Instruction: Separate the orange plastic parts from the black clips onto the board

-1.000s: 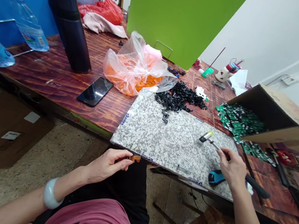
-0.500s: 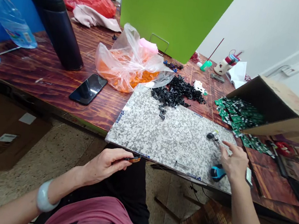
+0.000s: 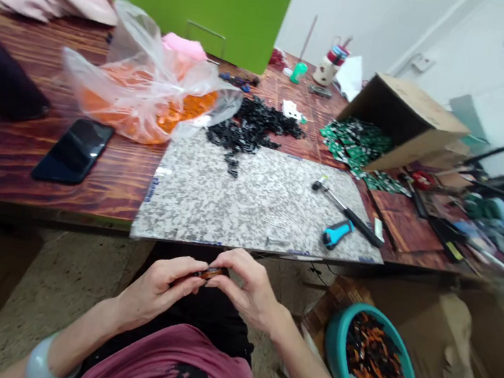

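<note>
Both hands are closed in a steady fingertip pinch, the left hand (image 3: 154, 291) and right hand (image 3: 251, 290) jointly grasping a small orange-and-black part (image 3: 210, 273) above the lap (image 3: 213, 322), just short of the granite slab (image 3: 230, 211), a sound close hold for fine work.

Little orange part (image 3: 210, 273) between the left hand (image 3: 154, 291) and right hand (image 3: 248, 293) is mostly hidden, and the teal basin (image 3: 337, 347) off to their right gets cut off.
</note>
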Tool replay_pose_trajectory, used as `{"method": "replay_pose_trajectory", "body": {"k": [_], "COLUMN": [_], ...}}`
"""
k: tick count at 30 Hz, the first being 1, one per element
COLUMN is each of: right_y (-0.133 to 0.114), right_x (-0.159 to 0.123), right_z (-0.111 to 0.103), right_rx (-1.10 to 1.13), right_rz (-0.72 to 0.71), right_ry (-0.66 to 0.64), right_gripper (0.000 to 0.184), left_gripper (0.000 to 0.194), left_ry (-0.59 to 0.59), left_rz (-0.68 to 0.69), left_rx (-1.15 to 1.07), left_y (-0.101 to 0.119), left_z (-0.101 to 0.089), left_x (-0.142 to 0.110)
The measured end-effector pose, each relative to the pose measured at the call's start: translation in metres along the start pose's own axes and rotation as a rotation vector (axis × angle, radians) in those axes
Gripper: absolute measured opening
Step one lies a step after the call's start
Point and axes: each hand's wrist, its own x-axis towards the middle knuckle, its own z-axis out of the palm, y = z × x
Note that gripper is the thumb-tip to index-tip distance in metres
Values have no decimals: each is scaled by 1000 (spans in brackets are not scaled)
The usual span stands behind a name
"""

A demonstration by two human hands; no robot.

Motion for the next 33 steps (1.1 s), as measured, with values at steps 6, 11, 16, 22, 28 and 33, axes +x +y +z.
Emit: {"method": "replay_pose_trajectory", "body": {"k": [6, 11, 16, 22, 28, 33], "right_y": [14, 50, 94, 113, 125, 113], "right_x": [-38, -98, -190, -280, -278, -200], "right_z": [16, 11, -56, -120, -112, -112], "right_rx": [-57, -67, -283, -496, -510, -439], "right_rz": [144, 559, 897, 1110, 993, 712], "right_ry": [71, 288, 705, 1129, 1322, 1265], "right_gripper": [18, 15, 22, 31, 36, 48], "left_gripper": [24, 55, 61, 50, 42, 40], "left_ry": [-111, -277, -256, -178, -123, -91], "left_rz": [-46, -141, -201, -274, -296, -297], "left_rx": [-4, 27, 20, -54, -77, -50], "left_y": [-30, -52, -65, -79, -62, -38], "left_z": [35, 62, 55, 47, 44, 38], "left_x": [-1, 12, 16, 6, -8, -10]}}
